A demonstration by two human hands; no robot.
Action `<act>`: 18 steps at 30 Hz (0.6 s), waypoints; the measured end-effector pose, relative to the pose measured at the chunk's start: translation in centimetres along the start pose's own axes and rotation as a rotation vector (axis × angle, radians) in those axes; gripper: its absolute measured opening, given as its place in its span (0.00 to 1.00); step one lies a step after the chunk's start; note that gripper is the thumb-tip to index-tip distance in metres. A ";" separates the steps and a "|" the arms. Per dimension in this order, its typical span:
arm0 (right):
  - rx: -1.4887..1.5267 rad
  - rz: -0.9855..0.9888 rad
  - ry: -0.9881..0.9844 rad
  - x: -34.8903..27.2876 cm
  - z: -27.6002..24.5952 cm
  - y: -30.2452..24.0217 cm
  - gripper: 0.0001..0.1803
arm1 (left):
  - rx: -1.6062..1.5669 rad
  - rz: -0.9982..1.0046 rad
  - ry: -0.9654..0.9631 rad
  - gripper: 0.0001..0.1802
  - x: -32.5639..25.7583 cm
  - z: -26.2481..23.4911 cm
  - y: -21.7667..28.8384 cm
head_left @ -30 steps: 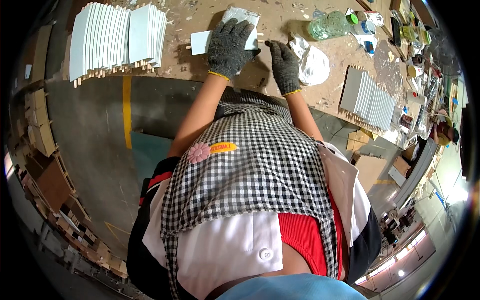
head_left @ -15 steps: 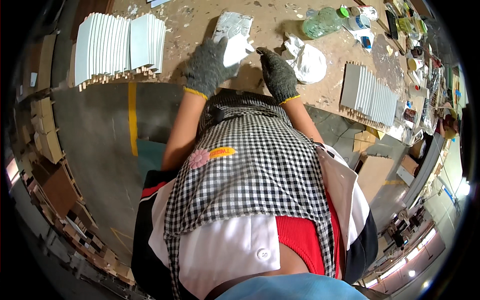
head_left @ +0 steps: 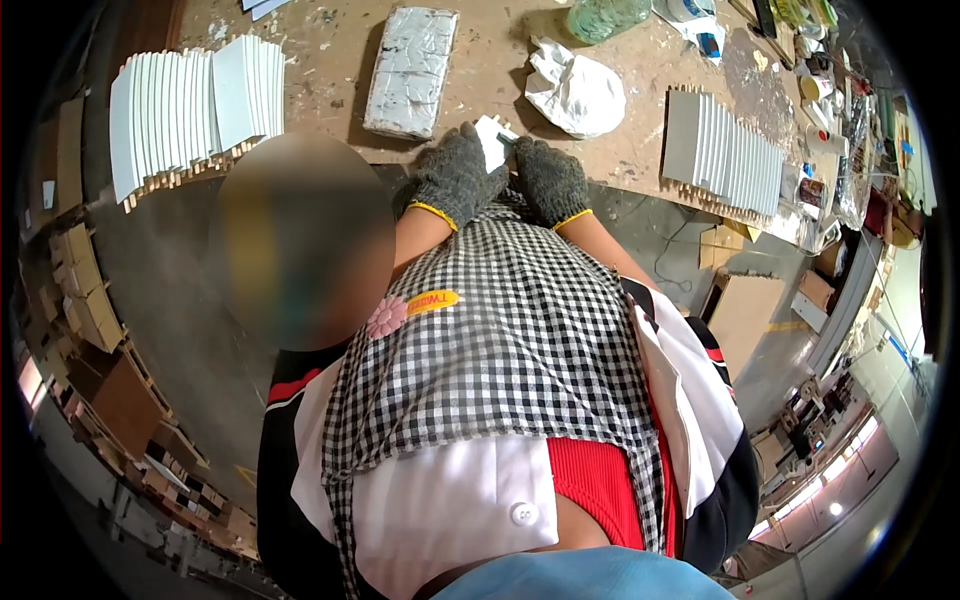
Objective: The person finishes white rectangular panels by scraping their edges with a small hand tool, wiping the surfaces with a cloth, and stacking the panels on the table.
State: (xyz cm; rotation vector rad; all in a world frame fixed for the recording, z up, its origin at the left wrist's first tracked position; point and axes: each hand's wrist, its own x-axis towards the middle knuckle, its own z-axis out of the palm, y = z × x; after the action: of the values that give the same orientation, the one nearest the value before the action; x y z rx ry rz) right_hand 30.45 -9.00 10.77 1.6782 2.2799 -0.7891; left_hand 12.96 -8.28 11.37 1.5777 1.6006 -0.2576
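Observation:
A small white cloth or paper piece (head_left: pixel 492 142) is held at the table's front edge, close to my apron. My left hand (head_left: pixel 460 178), in a dark grey knitted glove with a yellow cuff, is closed on its left side. Gloved alike, my right hand (head_left: pixel 551 181) pinches its right edge. A narrow greyish bit shows at the piece's upper right; I cannot make out what it is. Just beyond my left hand lies a flat block (head_left: pixel 412 72) with a smeared white and grey surface. A crumpled white cloth (head_left: pixel 577 90) rests beyond my right hand.
White slats with wooden pegs (head_left: pixel 165 125) stand in a row at the left of the paint-spotted table (head_left: pixel 490 50). Grey slats (head_left: pixel 722 150) form another row at right. A green clear bottle (head_left: pixel 607 16) and several jars stand at the far right. A blurred disc covers the floor left of me.
Both hands have drawn back toward my body with the white piece, and my left hand has come off the block. The hands are closer together, and my right hand now grips the piece.

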 end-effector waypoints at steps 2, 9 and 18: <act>0.003 -0.001 -0.003 -0.2 -0.4 0.2 0.11 | 0.012 -0.047 -0.042 0.52 0.4 -0.3 0.7; 0.014 0.062 -0.092 0.2 0.1 0.6 0.14 | 0.028 -0.132 -0.088 0.52 1.0 0.0 1.2; 0.192 0.216 -0.130 0.3 0.2 -0.2 0.13 | 0.024 -0.139 -0.055 0.53 0.2 -0.2 1.7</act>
State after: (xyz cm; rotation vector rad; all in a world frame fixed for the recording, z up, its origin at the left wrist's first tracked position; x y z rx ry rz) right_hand 30.12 -8.94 10.50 1.8550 1.9495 -1.0601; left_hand 14.42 -7.69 12.07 1.4670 1.6715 -0.3934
